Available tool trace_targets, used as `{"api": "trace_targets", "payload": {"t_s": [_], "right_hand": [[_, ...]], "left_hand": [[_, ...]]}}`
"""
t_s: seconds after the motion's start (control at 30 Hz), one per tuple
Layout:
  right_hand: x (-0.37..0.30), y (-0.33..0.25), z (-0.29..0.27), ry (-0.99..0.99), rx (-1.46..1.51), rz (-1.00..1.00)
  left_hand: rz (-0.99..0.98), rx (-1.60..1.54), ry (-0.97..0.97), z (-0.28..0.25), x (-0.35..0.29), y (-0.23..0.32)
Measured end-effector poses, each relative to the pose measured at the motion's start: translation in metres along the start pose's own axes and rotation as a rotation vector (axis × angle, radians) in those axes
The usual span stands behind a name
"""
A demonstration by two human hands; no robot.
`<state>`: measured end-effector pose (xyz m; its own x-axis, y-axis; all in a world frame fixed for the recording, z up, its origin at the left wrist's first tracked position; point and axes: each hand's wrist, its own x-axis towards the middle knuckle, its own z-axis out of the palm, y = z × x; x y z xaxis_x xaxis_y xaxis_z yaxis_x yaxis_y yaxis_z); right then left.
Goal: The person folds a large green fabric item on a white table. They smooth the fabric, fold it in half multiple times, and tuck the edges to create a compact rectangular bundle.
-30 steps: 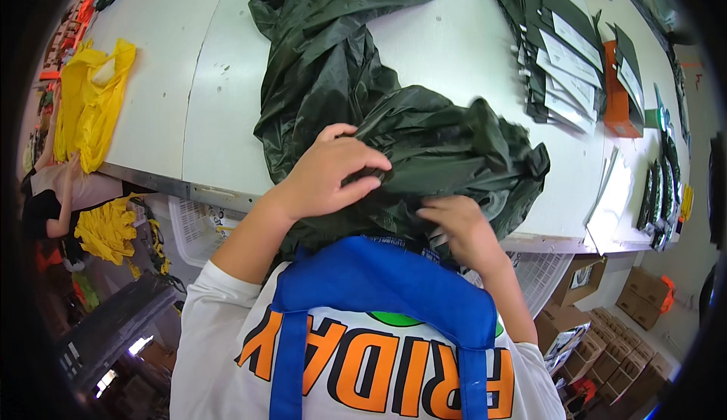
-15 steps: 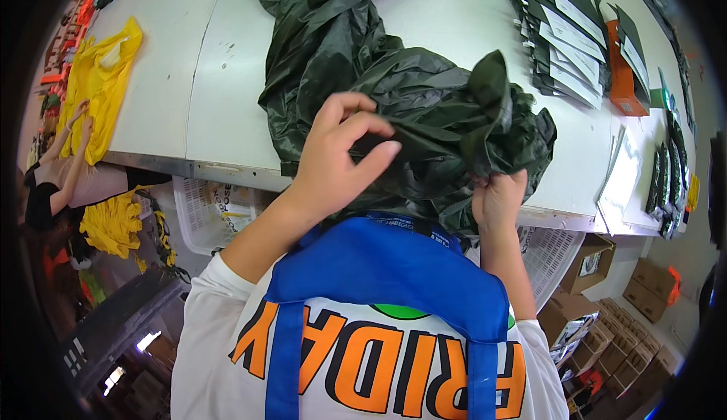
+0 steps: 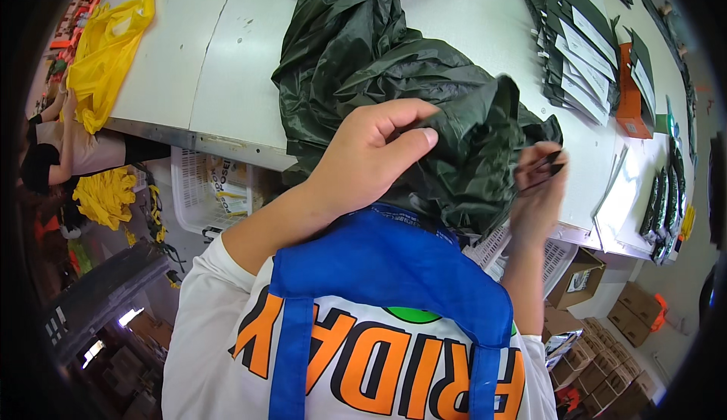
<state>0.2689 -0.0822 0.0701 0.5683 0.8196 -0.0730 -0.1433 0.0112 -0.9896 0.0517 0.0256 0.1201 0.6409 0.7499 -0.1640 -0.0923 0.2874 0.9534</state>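
Observation:
A big crumpled piece of thin, shiny dark green fabric (image 3: 341, 64) runs from the far side of the white table to its front edge, right before me. My left hand (image 3: 379, 147) has its thumb and forefinger bent onto a fold near the bunched part; its other fingers are hidden. At the right end of the bunch, my right hand (image 3: 539, 185) is smeared by motion. A thin dark strip (image 3: 551, 164) shows between its fingers, and I cannot make out whether it belongs to the fabric.
Dark packets with white sheets (image 3: 579, 56) lie at the right, beside an orange box (image 3: 632, 94). Shiny dark packages (image 3: 663, 200) are farther right. At the left, another person handles yellow material (image 3: 113, 49). A white basket (image 3: 189, 193) and cardboard boxes (image 3: 579, 276) stand below table level.
My left hand has moved right and its fingers have closed onto the fabric. My right hand has moved right and slightly up, with a dark strip now in its fingers. The view has shifted a little.

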Motion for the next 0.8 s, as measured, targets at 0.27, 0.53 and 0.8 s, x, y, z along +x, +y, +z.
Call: {"api": "trace_targets", "payload": {"t_s": [0.27,0.53,0.8], "right_hand": [[0.023,-0.089,0.037,-0.476,-0.78,-0.721],[0.018,-0.083,0.042,-0.552,-0.81,-0.775],[0.014,-0.082,0.038,-0.576,-0.792,-0.768]], "left_hand": [[-0.098,0.041,-0.062,0.002,-0.007,0.003],[-0.149,-0.111,-0.059,0.002,-0.015,0.001],[-0.144,-0.103,-0.109,0.004,-0.018,0.003]]}}
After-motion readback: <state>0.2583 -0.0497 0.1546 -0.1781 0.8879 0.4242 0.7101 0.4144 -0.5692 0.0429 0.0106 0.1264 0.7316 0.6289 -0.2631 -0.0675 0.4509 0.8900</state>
